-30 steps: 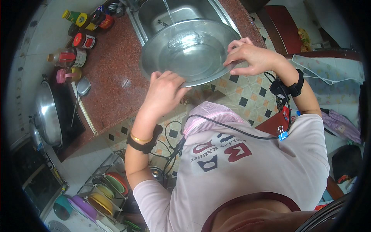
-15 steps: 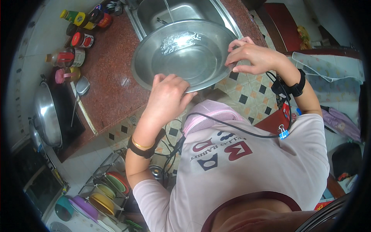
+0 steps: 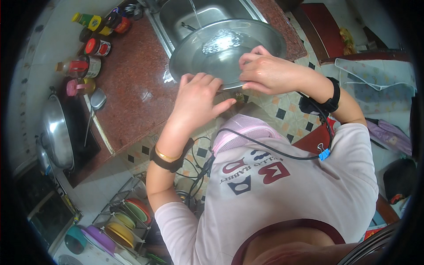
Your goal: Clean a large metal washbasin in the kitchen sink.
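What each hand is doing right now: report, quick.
Left hand: open, thumb spread, touching the metal basin.
Right hand: closed on the metal basin's edge.

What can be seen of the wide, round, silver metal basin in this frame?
The wide, round, silver metal basin has a smooth, shiny wall and a thin rim. Open side up, it holds clear water, rippled and glinting toward the far side, where a thin falling stream meets its outline. It overlaps the near part of the rectangular steel sink; its underside is hidden. The bare left hand and bare right hand are at its near rim; how firmly they grip is unclear.
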Motion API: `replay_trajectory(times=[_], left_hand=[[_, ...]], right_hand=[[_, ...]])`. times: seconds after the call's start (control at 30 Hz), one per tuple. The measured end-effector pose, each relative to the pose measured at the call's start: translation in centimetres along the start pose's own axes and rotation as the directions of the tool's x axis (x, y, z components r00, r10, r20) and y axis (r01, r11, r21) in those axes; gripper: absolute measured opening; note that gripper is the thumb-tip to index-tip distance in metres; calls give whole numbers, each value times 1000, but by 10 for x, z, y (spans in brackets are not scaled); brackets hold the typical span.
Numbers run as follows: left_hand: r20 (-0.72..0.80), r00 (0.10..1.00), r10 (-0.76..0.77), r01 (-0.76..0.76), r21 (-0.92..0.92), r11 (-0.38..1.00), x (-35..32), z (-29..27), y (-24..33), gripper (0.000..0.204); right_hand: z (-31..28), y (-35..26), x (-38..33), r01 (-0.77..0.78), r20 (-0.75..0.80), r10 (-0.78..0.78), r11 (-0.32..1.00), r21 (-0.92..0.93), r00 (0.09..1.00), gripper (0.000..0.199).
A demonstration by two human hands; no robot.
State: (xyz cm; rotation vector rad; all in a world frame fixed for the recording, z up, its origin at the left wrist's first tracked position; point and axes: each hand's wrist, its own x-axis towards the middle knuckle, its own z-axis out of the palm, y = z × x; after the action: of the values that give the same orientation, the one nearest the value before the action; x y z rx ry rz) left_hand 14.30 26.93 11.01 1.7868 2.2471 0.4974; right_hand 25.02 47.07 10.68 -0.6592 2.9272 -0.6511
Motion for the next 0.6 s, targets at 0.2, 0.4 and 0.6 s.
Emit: replay_trajectory(times=[0.2,0.4,0.6], left_hand=[[-20,999,33,-35,-118,992,-6,19,-6,19],[-25,1000,5,-10,-195,981,-21,16,-15,16],[-8,997,-77,74,-197,978,-31,9,-19,16]], right_hand=[[-1,-13,16,-16,91,13,999,40,996,24],[-24,43,43,-257,308,146,898,356,940,41],[-26,141,130,-519,481,324,779,353,814,55]])
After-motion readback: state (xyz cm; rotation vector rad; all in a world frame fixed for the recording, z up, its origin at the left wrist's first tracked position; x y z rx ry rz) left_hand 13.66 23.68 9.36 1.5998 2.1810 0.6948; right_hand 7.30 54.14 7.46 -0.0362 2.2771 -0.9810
